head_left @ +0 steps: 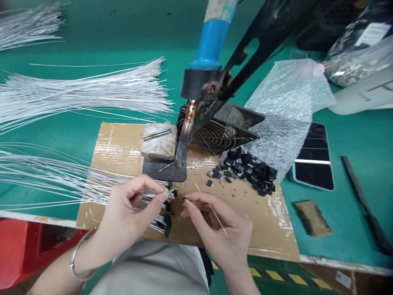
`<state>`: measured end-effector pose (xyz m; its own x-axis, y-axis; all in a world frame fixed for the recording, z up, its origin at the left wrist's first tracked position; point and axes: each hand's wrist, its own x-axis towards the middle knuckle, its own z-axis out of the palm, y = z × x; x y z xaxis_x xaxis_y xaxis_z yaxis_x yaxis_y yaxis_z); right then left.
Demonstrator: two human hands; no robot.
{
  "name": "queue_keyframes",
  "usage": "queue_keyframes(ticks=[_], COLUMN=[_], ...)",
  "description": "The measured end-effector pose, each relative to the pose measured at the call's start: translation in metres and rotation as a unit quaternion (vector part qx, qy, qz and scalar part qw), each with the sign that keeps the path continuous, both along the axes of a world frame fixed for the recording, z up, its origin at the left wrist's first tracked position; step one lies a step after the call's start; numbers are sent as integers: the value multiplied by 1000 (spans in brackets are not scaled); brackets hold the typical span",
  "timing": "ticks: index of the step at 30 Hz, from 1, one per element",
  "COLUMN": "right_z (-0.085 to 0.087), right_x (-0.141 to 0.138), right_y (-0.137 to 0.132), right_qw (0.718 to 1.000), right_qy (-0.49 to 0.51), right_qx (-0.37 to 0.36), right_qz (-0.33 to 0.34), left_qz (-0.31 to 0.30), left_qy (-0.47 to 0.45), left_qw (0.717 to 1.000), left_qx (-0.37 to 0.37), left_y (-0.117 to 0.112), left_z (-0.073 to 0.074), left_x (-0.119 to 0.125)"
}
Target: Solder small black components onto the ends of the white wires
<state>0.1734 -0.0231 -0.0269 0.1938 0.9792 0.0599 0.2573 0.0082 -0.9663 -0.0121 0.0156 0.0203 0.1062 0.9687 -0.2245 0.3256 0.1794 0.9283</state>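
Observation:
My left hand (130, 213) pinches the ends of thin silver wires (55, 174) that fan out to the left, next to several small black parts fitted on wire ends (166, 223). My right hand (219, 229) is closed on a single thin wire (215, 213) that runs across its palm, its fingertips almost touching the left hand's. Both hands hover over a taped cardboard sheet (245, 205). A pile of small black components (248, 170) lies just beyond the right hand.
A soldering iron with a blue handle (211, 41) sits in a black stand (166, 170) over a wire-guarded fan (215, 135). A sponge block (159, 143), bubble wrap (285, 110), a phone (315, 157), a brown block (311, 219) and more wire bundles (76, 90) lie around.

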Motion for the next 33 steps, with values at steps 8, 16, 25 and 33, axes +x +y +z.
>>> queue_keyframes(ticks=[8, 16, 25, 33], right_z=[7, 3, 12, 10], right_x=[-11, -26, -27, -27], right_y=[7, 11, 11, 11], right_qw=[989, 968, 961, 962], right_qy=[127, 245, 263, 261], right_qx=[-58, -46, -78, -74], right_qz=[-47, -22, -22, -19], left_qz=[-10, -12, -11, -10], left_qy=[-3, -49, -70, -77], left_qw=[1000, 997, 997, 997], left_qx=[-5, -54, -31, -26], left_y=[2, 1, 2, 0], left_z=[0, 6, 5, 5], left_x=[1, 3, 4, 4])
